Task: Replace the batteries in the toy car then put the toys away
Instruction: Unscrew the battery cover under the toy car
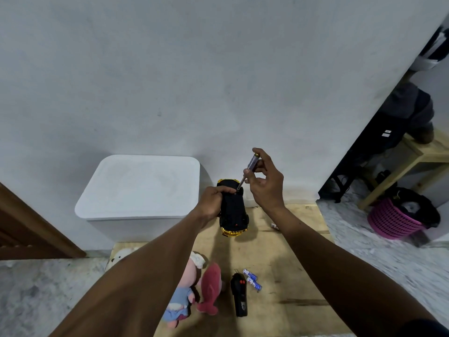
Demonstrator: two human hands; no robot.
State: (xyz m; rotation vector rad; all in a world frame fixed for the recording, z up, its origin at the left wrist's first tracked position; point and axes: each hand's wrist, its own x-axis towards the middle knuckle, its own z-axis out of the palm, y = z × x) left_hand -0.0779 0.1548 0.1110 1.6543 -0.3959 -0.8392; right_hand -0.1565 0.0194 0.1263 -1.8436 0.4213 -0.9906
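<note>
1. Toy car (233, 210), underside up, sits gripped in my left hand (211, 201) above the tabletop (291, 254).
2. My right hand (266, 183) pinches the screwdriver (248, 171), tip on the car's underside.
3. Next, likely: turn the screw out squarely.

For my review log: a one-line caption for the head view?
Left hand grips the upturned toy car while the right hand holds a screwdriver to its underside; batteries lie on the board.
</note>
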